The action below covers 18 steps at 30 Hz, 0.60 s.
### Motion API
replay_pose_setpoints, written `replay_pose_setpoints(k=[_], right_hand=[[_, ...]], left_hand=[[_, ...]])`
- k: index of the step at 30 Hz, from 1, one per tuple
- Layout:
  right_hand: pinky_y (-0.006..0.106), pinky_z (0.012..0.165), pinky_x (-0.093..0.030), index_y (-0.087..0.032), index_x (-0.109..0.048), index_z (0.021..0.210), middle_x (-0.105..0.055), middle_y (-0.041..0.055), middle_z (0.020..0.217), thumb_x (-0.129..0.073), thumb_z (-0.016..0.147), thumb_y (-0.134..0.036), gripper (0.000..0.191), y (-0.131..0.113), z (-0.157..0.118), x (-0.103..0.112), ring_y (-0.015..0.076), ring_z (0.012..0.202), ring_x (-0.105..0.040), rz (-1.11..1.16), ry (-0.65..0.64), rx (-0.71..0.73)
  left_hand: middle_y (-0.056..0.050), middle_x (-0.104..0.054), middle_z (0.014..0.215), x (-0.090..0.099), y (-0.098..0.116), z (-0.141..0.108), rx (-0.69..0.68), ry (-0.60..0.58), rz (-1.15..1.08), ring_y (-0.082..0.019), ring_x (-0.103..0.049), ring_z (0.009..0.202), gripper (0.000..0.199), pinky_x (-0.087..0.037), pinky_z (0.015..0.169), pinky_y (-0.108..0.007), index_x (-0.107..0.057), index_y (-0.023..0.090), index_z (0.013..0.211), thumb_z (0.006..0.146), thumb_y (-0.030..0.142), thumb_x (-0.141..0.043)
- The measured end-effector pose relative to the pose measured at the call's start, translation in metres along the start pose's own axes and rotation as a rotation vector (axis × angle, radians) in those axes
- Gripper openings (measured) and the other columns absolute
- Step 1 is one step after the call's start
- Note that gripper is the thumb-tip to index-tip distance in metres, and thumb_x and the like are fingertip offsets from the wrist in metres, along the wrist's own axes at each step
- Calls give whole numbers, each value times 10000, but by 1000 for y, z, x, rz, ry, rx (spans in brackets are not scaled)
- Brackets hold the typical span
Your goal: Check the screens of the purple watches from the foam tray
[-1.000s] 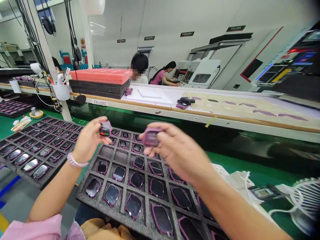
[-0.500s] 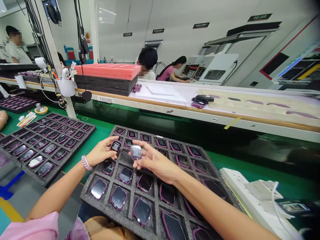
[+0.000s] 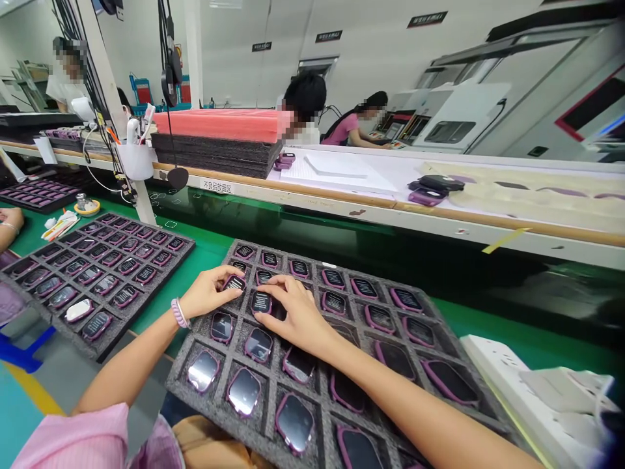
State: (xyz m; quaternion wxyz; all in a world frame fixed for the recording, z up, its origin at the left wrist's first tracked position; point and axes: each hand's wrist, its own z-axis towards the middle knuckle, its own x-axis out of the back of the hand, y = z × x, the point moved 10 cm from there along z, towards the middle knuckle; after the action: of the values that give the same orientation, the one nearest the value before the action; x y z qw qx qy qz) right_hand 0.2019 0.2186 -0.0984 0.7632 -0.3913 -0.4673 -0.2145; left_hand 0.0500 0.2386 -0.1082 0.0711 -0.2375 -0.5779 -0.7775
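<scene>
A dark grey foam tray point(image 3: 222, 371) with square compartments holds rows of purple-framed watch bodies with dark screens. My left hand point(image 3: 211, 293), with a pink-and-white band at the wrist, pinches one watch point(image 3: 235, 284) between thumb and finger at the tray's left side. Just to its right, my right hand point(image 3: 295, 316) has thumb and fingers round the edges of another watch point(image 3: 261, 301), low at a compartment. White text lines show on both screens. Whether either watch rests on the compartment floor, I cannot tell.
A second filled foam tray point(image 3: 161, 267) lies left on the green table. Behind runs a shelf point(image 3: 312, 202) with red and black foam trays point(image 3: 219, 140) and a white cup point(image 3: 135, 161). At right is a white power strip point(image 3: 508, 378). Other people sit beyond; a person's hand point(image 3: 10, 221) shows far left.
My right hand has lowered its watch from above the tray into a compartment, turning palm down. My left hand's watch has also come down and lies flatter. The view has shifted slightly.
</scene>
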Motion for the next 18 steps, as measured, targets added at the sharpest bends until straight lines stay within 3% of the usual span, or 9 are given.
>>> replay_pose_setpoints(k=[3,6,10,13,16,18], right_hand=[[565,1000,-405,-211,-581,1312,-462,162,1324,-731,875,-318,474,8,0,-7,367,1257,-436,-36,-49,-42],[581,1011,-389,-208,-551,1334,-443,169,1355,-716,883,-393,514,11,0,4,368,1279,-422,-38,15,-36],[582,992,-396,-231,-554,1290,-462,156,1321,-567,951,-417,387,9,-4,47,347,1264,-446,-9,214,6],[583,969,-410,-250,-564,1270,-476,146,1295,-497,978,-463,368,3,-10,85,355,1247,-467,-21,335,35],[575,964,-422,-255,-570,1270,-484,145,1286,-480,991,-521,396,-4,-22,118,368,1245,-472,-49,397,46],[561,966,-424,-261,-566,1276,-486,145,1288,-472,1003,-538,401,-8,-33,134,372,1245,-476,-82,418,65]], left_hand=[[-34,-648,941,-2,4,0,-6,-9,173,-179,-543,831,292,-463,795,-305,-656,197,1080,808,301,-681],[-62,-629,1067,-7,6,-3,-27,-42,352,-249,-530,1042,272,-432,976,-402,-662,217,1061,812,322,-690],[-105,-447,1369,0,-14,-6,85,-9,449,-331,-386,1304,540,-302,1132,-538,-558,280,1300,804,432,-707],[-123,-379,1455,4,-33,-7,174,-1,380,-344,-332,1370,762,-253,1170,-557,-409,276,1433,775,504,-716],[-129,-390,1479,6,-42,-7,184,39,255,-337,-307,1411,792,-189,1212,-543,-403,246,1435,766,545,-704],[-133,-377,1509,13,-52,-10,225,143,68,-307,-313,1431,780,-200,1224,-504,-367,232,1457,805,560,-644]])
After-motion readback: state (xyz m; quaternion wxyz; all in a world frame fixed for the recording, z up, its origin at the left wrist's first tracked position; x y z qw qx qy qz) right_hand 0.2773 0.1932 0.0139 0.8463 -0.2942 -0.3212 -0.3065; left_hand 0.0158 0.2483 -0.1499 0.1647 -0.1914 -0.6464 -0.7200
